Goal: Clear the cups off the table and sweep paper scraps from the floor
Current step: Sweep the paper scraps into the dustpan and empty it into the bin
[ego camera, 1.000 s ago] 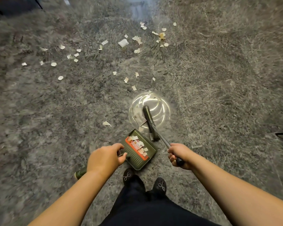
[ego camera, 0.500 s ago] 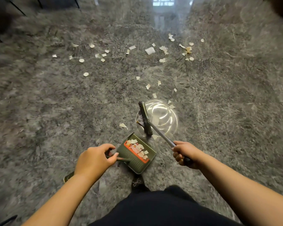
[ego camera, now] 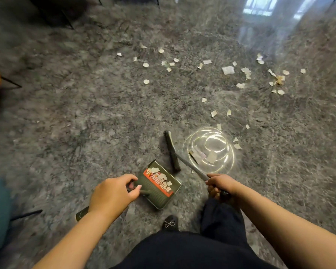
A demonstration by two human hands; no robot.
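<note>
Head view: left hand (ego camera: 113, 193) grips the green plastic dustpan (ego camera: 159, 186) handle; right hand (ego camera: 219, 184) fingers wrap the grey broom (ego camera: 172, 150) handle. White paper scraps (ego camera: 228, 70) litter the grey floor (ego camera: 85, 113); tilting the pan risks spilling collected scraps.

A dark green dustpan (ego camera: 159, 186) lies tilted on the grey marbled floor (ego camera: 85, 113), its handle gripped by the left hand (ego camera: 113, 195). An orange band crosses its tray, where a few white paper scraps (ego camera: 159, 174) lie. Just beyond it the broom (ego camera: 172, 150) rests its narrow dark head on the floor, its grey shaft slanting back into the right hand (ego camera: 219, 184). A small heap of scraps (ego camera: 204, 156) lies right of the broom head; many more (ego camera: 228, 70) are scattered farther off.
</note>
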